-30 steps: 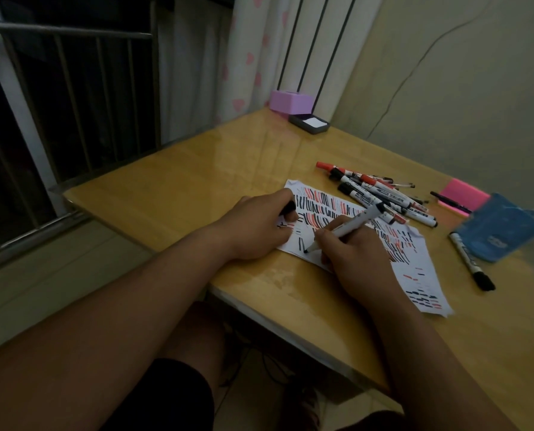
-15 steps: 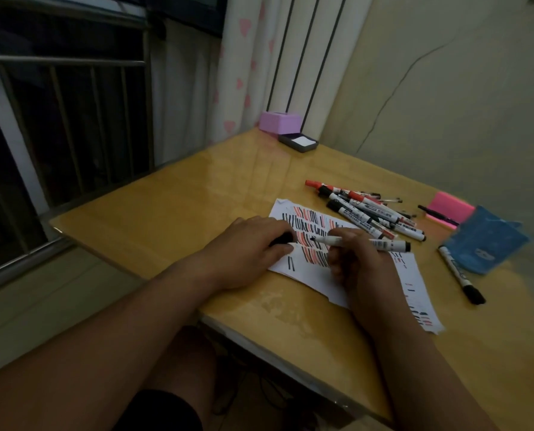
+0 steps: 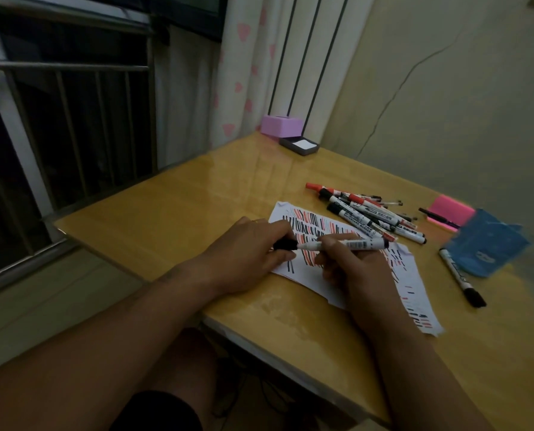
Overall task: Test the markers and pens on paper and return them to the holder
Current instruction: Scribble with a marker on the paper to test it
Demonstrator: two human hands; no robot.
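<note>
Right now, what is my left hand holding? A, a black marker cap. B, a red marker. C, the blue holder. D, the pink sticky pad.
A: the left hand pinches a black cap right at the tip of the white marker that the right hand holds level over the paper.

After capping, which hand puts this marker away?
Right, likely: the right hand grips the white whiteboard marker and the loose marker pile lies on its side; the left hand only pinches the black cap.
</note>
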